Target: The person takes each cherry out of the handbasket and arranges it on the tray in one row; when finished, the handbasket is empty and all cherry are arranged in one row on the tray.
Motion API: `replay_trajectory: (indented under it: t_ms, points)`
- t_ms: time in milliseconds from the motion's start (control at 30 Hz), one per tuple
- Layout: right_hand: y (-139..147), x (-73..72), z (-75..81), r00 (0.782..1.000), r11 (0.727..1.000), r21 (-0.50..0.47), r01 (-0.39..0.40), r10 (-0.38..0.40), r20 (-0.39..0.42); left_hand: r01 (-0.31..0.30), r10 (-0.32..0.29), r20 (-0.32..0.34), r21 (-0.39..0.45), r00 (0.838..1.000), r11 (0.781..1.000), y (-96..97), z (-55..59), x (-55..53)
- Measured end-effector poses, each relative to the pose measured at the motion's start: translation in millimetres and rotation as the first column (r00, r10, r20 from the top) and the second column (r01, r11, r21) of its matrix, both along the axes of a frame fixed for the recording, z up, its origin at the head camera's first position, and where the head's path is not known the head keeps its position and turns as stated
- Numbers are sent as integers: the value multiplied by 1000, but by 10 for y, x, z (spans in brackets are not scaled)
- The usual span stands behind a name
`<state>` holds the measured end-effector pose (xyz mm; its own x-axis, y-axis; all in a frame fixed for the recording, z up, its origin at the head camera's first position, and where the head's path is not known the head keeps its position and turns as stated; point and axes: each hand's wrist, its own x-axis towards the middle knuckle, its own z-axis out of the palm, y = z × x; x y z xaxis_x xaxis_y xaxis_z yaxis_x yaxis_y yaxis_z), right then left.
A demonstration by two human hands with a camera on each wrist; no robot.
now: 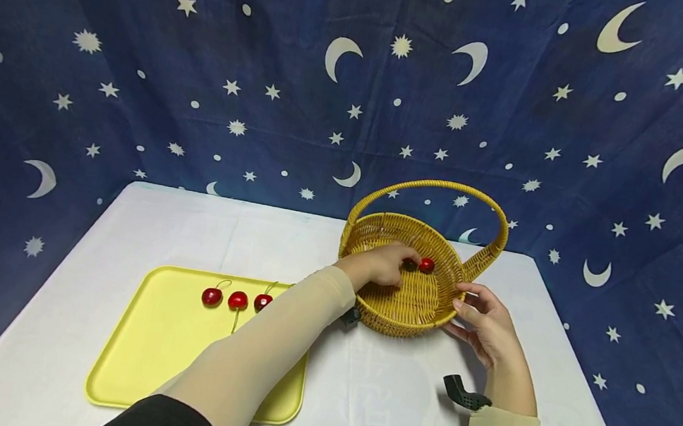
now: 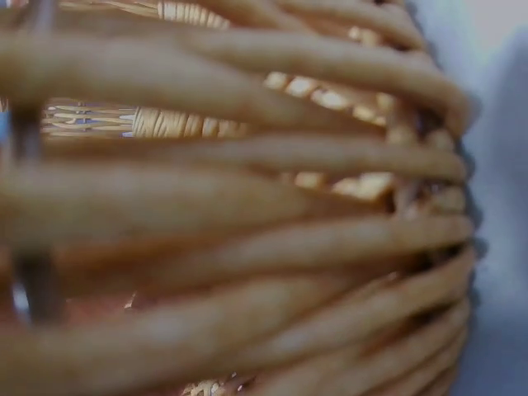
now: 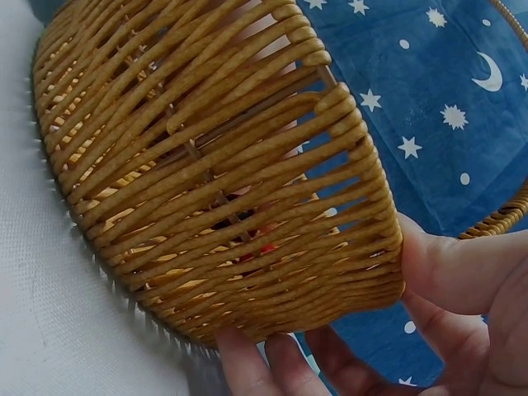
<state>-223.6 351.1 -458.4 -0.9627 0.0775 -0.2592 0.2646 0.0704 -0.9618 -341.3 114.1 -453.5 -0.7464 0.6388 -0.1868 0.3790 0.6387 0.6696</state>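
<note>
A round wicker basket [image 1: 395,322] with a tall arched handle stands on the white table. My left hand [image 1: 383,264] reaches over its near left rim, fingers bent down inside. A dark red cherry [image 1: 410,265] sits right at those fingertips; I cannot tell whether they pinch it. Beside it lies a brighter red cherry [image 1: 427,265]. My right hand [image 1: 484,323] grips the basket's right rim, thumb [image 3: 445,268] on the rim and fingers along the outer side. In the left wrist view, blurred basket weave [image 2: 247,198] covers most of the picture.
Left of the basket is a yellow tray [image 1: 137,337], partly under my left sleeve. Three cherries with stems show along its upper part, among them one cherry [image 1: 212,296]. A blue cloth [image 1: 286,142] with moons and stars hangs behind the table [image 1: 390,389].
</note>
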Motion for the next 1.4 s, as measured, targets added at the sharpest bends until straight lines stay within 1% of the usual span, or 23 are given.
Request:
replay_trajectory:
  t_ms: [133, 300, 433, 667, 800, 900, 967, 1067, 1133, 1167, 1300, 1400]
  points:
    - [-7, 10, -1, 1000, 1000, -10, 0, 0, -5, 1, -1, 0, -26, 1000, 1000, 4, -12, 2]
    - [-18, 20, 2, 1000, 1000, -20, 0, 0, -10, 0, 0, -6, -49, 1000, 999, 8, -25, -29]
    - [-21, 21, 6, 1000, 1000, -24, -1, 1, -11, 10, -11, -13, -66, 1000, 998, 7, -22, -47]
    - [-14, 14, 14, 1000, 1000, -12, -3, 3, -10, 0, 0, 9, -14, 1000, 1000, -3, -12, -34]
    - [-13, 15, 11, 1000, 1000, -12, 1, -1, -11, -16, 16, -20, -2, 1000, 1000, 6, -15, -37]
    - [-12, 15, 6, 1000, 1000, -14, 3, -4, -13, -23, 25, -48, 51, 999, 998, 5, 9, -34]
    - [-12, 15, 12, 1000, 1000, -15, 5, -5, -15, -6, 11, -41, 101, 999, 995, -17, 66, -15]
    - [-15, 10, 16, 1000, 1000, -14, -2, 2, -21, 60, -53, -53, 154, 997, 986, -102, 208, 52]
    - [-17, 5, 18, 1000, 1000, -13, -6, 6, -27, 108, -97, -66, 182, 993, 977, -195, 321, 123]
    - [-18, 5, 17, 1000, 1000, -11, -11, 10, -28, 127, -113, -83, 188, 990, 974, -251, 377, 166]
    - [-20, 14, 14, 1000, 1000, -15, -7, 6, -23, 182, -156, -132, 211, 979, 960, -546, 557, 382]
    - [-21, 28, 13, 1000, 1000, -21, -1, 1, -19, 196, -163, -168, 208, 972, 958, -857, 681, 587]
